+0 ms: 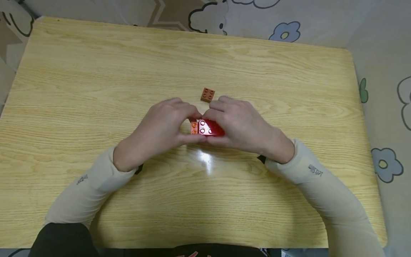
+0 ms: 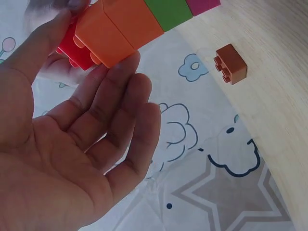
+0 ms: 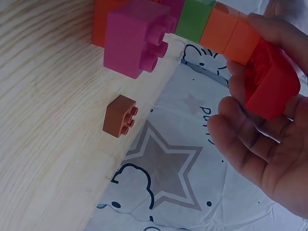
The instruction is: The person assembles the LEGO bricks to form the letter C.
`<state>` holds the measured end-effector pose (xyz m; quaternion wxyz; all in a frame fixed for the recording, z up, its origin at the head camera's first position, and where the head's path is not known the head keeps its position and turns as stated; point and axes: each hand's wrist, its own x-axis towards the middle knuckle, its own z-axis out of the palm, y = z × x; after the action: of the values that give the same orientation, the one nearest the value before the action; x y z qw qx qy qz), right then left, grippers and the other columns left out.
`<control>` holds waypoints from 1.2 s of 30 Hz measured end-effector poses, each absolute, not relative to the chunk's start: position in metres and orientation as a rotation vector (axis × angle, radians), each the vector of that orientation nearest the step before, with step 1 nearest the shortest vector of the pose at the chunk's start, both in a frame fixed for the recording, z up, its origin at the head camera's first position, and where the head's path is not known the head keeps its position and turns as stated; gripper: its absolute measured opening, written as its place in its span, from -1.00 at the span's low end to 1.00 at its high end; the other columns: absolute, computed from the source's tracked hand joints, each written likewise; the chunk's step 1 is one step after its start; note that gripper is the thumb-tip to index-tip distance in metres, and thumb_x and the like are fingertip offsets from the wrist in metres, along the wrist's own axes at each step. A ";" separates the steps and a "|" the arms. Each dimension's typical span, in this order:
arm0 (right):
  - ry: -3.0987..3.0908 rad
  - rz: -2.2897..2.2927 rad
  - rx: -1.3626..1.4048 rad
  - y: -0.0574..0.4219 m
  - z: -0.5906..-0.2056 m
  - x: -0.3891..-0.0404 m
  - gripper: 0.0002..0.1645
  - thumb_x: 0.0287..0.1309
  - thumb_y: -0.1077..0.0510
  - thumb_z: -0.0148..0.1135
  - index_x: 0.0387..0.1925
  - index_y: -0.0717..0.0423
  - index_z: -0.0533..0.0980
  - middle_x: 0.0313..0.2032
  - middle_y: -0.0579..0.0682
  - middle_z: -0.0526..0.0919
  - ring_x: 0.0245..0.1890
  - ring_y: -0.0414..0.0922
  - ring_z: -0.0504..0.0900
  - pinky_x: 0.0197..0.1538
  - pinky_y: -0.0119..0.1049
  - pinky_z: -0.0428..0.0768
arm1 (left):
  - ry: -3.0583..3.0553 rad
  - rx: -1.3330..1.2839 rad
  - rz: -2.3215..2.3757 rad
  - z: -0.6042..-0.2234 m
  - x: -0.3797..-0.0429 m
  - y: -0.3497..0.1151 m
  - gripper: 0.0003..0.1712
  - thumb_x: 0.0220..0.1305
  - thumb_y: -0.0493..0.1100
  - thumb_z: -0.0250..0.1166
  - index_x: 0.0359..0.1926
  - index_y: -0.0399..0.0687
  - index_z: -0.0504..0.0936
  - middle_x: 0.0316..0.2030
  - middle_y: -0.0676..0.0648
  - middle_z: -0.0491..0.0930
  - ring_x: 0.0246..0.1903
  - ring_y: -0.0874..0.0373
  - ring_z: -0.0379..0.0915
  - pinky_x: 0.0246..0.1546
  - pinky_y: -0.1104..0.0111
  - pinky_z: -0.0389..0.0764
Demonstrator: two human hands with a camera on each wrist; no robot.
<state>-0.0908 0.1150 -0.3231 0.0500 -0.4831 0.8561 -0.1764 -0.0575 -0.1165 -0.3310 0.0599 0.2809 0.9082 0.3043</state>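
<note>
Both hands meet at a stack of toy building blocks in the middle of the head view. My right hand (image 1: 245, 123) grips a glossy red block (image 1: 210, 127) with a curved side, at the top of the stack. My left hand (image 1: 162, 123) pinches the stack with thumb and fingertips around the orange block (image 1: 194, 127) next to the red one. In the right wrist view, two orange blocks, a green block (image 3: 194, 20) and magenta follow in the column. A magenta block (image 3: 126, 41) with bare studs juts out at its far end. Fingers partly hide the red block.
A loose brown four-stud block (image 1: 207, 94) lies on the wooden table (image 1: 273, 82), just beyond the hands. Patterned wall covering (image 1: 327, 21) borders the table's far and right edges.
</note>
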 end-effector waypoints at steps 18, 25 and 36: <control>2.517 -0.885 -1.055 0.160 -0.321 -0.123 -0.45 0.22 -0.14 0.63 0.09 0.10 0.75 -0.13 -0.09 0.79 -0.12 -0.12 0.72 -0.01 -0.05 0.63 | 2.777 0.973 0.937 -0.332 -0.057 -0.114 -0.59 0.16 -0.06 0.72 -0.11 -0.21 0.80 -0.19 -0.05 0.79 -0.12 -0.02 0.63 -0.03 0.09 0.64; 2.612 -0.890 -0.797 0.159 -0.343 -0.155 -0.58 0.47 -0.08 0.42 0.08 0.17 0.74 -0.22 -0.01 0.76 -0.21 -0.09 0.66 -0.04 -0.12 0.56 | 2.784 0.967 0.908 -0.333 -0.058 -0.113 -0.62 0.12 -0.07 0.74 -0.18 -0.18 0.78 -0.27 -0.02 0.76 -0.22 0.00 0.58 -0.13 0.13 0.61; 2.661 -0.570 -0.808 0.131 -0.362 -0.181 -0.45 0.42 -0.15 0.46 0.18 0.17 0.69 -0.07 0.13 0.78 -0.08 0.04 0.71 0.01 0.02 0.60 | 2.793 0.990 0.902 -0.334 -0.058 -0.112 -0.62 0.10 -0.06 0.75 -0.20 -0.16 0.78 -0.29 0.00 0.75 -0.23 0.01 0.57 -0.13 0.14 0.60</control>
<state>-0.1805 0.1305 -0.3624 0.1506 -0.2813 0.9267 -0.1986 -0.0584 -0.1122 -0.3340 0.0221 0.3194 0.9015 0.2912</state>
